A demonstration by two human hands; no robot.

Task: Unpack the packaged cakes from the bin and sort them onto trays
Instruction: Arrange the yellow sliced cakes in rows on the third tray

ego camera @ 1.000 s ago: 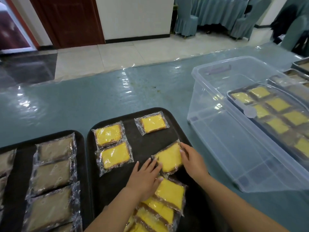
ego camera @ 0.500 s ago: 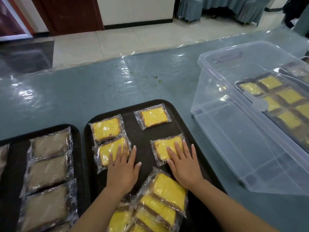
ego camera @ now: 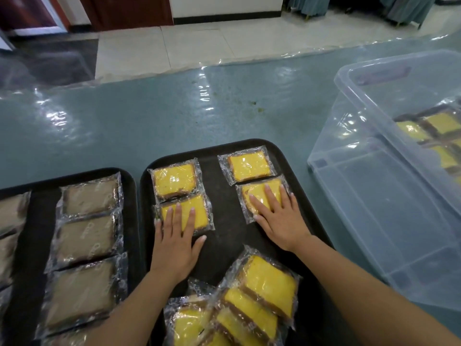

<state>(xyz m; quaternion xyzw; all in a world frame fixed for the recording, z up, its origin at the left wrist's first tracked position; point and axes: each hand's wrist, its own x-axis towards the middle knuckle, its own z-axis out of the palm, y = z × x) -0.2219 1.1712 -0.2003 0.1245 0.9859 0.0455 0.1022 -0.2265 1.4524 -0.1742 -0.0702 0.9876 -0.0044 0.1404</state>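
Several wrapped yellow cakes lie in a loose heap (ego camera: 239, 310) at the near edge of my middle tray (ego camera: 224, 240), overlapping one another and not yet set in rows. Beyond the heap, four yellow cakes are placed flat in two columns. My left hand (ego camera: 175, 242) lies flat, fingers straight, on the near cake of the left column (ego camera: 197, 213). My right hand (ego camera: 279, 216) lies flat in the same manner on the near cake of the right column (ego camera: 259, 193). Neither hand grips anything. The two far cakes (ego camera: 174, 179) (ego camera: 249, 164) sit close to the tray's far rim.

By my judgement the tray is partly filled. The bare strip between the columns and the space between the placed rows and the heap give room for further cakes.

The left tray (ego camera: 32, 221) holds brown cakes (ego camera: 86, 239) in a close column, its rim just beside the middle tray's.

At the right edge of the surface (ego camera: 149, 121) stands the clear bin (ego camera: 374, 196). Its near part looks empty. Whether the yellow cakes (ego camera: 441, 123) showing at its far side lie inside it or behind its wall I cannot tell. The far half of the surface is bare.
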